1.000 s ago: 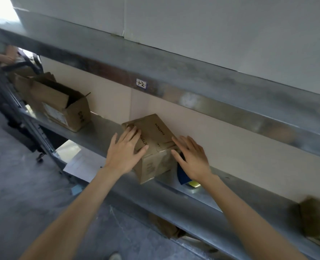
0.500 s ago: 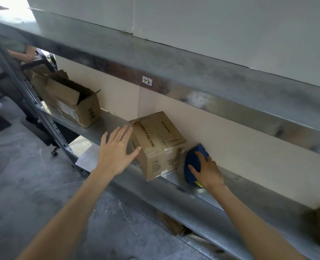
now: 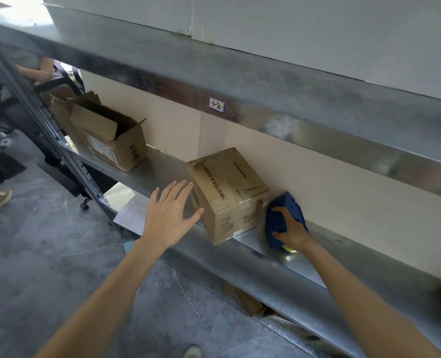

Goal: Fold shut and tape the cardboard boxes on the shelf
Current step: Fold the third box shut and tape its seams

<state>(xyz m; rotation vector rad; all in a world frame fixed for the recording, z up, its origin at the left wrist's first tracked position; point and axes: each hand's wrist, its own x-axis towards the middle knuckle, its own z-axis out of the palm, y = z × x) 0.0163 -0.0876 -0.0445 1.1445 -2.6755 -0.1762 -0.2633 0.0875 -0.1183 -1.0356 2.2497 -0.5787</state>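
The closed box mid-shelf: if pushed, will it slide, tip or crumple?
The closed box would probably slide, since the metal shelf looks smooth. It looks blocky, so tipping seems unlikely, though its near corner sits close to the front edge. Its creased, worn top flaps suggest soft cardboard that may dent.

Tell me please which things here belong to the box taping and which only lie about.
For the job: closed box, open box, blue dispenser in the right hand, left hand.
Lying about: beam label, paper sheet.
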